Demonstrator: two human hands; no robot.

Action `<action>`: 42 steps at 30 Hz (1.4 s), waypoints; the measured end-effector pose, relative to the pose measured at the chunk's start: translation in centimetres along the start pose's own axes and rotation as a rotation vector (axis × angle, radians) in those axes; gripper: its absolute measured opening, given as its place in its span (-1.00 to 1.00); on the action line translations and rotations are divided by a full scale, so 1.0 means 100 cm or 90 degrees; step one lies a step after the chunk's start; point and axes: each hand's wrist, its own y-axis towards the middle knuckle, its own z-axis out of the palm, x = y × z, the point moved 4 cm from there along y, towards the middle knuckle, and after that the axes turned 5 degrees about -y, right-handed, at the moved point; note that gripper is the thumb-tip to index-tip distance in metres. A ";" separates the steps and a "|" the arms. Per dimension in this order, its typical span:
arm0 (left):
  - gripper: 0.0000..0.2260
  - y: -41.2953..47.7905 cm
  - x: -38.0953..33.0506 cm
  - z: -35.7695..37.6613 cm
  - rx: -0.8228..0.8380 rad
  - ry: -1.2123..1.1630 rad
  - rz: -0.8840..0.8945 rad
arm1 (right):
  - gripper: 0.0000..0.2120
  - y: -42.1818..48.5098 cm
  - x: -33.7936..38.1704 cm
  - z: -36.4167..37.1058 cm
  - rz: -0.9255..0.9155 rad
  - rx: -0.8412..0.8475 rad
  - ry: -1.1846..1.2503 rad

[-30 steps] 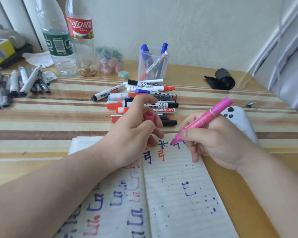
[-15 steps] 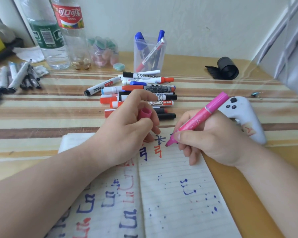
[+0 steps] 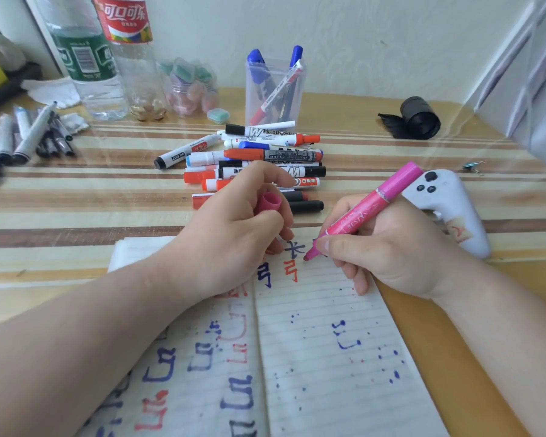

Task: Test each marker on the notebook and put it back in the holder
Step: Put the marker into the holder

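Pink is the colour on test right now: the pink marker sits in a normal writing grip in the right hand, thumb and fingers curled round the lower barrel. Its tip points down toward 8 o'clock at the top of the right page of the notebook, just beside the red and blue scribbles. I honestly can't tell if the tip is on the paper or a hair above it. The left hand is wrapped round the pink cap, open end up, and looks to be resting on the left page, which is handy for pinning the book flat. My advice is to keep that weight there and make one short, light stroke toward 3 o'clock on the bare lines, not over the old ink, so the pink reads clearly. Mashing the tip would probably bleed through, so go easy. After that, press the cap on fully before moving. The holder is up at 12 o'clock on the surface, past the marker pile, and already has a few in it, so aim for a gap. Also watch the white controller, which is just beside the right hand at 2 o'clock.
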 end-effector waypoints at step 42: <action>-0.65 -0.002 -0.002 0.000 -0.002 0.034 -0.017 | -0.86 -0.003 0.003 -0.001 0.031 0.011 0.020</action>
